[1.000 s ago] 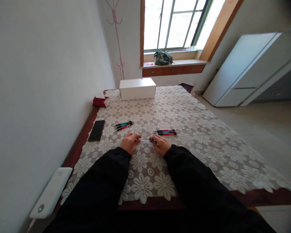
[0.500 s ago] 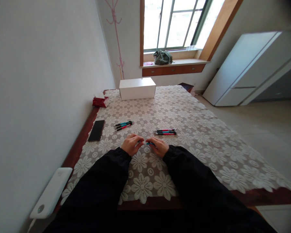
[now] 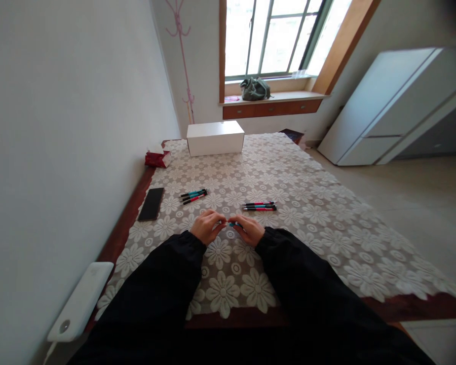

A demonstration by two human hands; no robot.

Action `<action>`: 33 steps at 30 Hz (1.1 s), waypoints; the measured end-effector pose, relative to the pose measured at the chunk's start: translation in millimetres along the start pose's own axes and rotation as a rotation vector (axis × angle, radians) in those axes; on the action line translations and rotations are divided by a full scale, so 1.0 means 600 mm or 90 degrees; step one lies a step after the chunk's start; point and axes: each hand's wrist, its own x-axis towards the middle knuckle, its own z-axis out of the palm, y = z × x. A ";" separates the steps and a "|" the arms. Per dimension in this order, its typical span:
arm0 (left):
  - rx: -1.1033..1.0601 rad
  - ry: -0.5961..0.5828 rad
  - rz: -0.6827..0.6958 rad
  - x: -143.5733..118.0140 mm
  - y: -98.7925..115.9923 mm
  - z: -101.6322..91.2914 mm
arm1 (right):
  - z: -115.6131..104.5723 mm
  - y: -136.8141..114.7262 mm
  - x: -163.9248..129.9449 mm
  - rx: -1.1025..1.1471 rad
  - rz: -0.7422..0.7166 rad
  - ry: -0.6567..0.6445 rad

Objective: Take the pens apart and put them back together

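Observation:
My right hand (image 3: 248, 229) is closed in a pinch on a teal pen (image 3: 232, 224), most of which its fingers cover. My left hand (image 3: 206, 225) faces it, thumb and fingertips pressed together near the pen's end. Whatever sits in that left pinch is too small to name. Beyond my left hand lie several pens (image 3: 194, 196) in teal, red and black, side by side. Just past my right hand is another small group of pens (image 3: 260, 208), red and teal with black parts.
A lace tablecloth (image 3: 307, 243) with flowers covers the table. A dark phone (image 3: 151, 204) lies at the left, with a red tissue pack (image 3: 157, 159) farther back. At the far end stands a white box (image 3: 215, 139). A white device with a cord (image 3: 79, 301) is by the left wall.
Both hands have barely moved and stay pinched close together. The fingertips around the teal pen have shifted very slightly; the pens on the table are the same.

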 end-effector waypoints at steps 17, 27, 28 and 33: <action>0.047 0.117 -0.058 0.002 0.005 -0.013 | 0.004 -0.005 0.008 0.368 0.163 0.114; 0.127 -0.015 -0.176 -0.002 -0.021 0.005 | 0.002 -0.002 0.013 0.613 0.200 0.140; 0.124 -0.018 -0.178 -0.002 -0.022 0.006 | 0.001 -0.003 0.013 0.612 0.201 0.138; 0.086 0.042 -0.171 0.000 -0.020 0.003 | 0.001 0.001 0.012 0.552 0.197 0.140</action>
